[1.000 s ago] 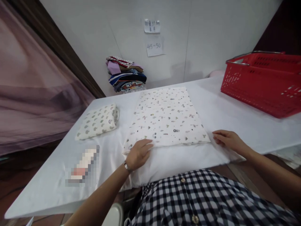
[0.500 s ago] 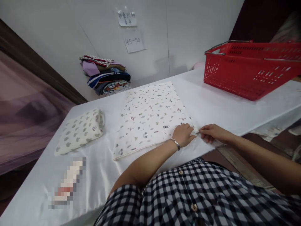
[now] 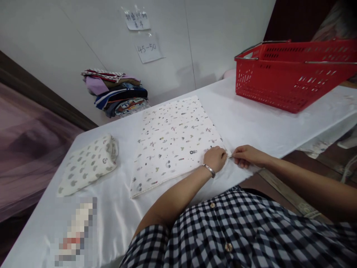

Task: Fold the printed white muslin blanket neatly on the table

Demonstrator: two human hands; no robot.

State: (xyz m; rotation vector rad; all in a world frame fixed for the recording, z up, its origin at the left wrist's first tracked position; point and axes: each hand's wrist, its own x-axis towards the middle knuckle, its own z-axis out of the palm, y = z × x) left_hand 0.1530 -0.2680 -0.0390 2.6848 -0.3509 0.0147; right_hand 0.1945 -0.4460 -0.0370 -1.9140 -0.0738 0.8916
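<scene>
A white cloth (image 3: 173, 137) with small printed figures lies folded flat on the white-covered table (image 3: 122, 216). My left hand (image 3: 215, 159), with a silver bracelet on its wrist, is closed on the cloth's near right corner. Just to its right, my right hand (image 3: 245, 156) pinches the tip of that same corner between thumb and forefinger. The two hands are almost touching. Fingers of the left hand are partly hidden under its back.
A folded cloth with grey prints (image 3: 89, 163) lies at the left, with a blurred-out object (image 3: 75, 230) nearer me. Stacked folded fabrics (image 3: 117, 93) stand by the wall. A red basket (image 3: 279, 78) sits at the back right. Paper signs (image 3: 149, 48) hang on the wall.
The view has shifted slightly, so most things sit further left. My left hand's fingers have curled in closer on the corner; the right hand keeps its pinch.
</scene>
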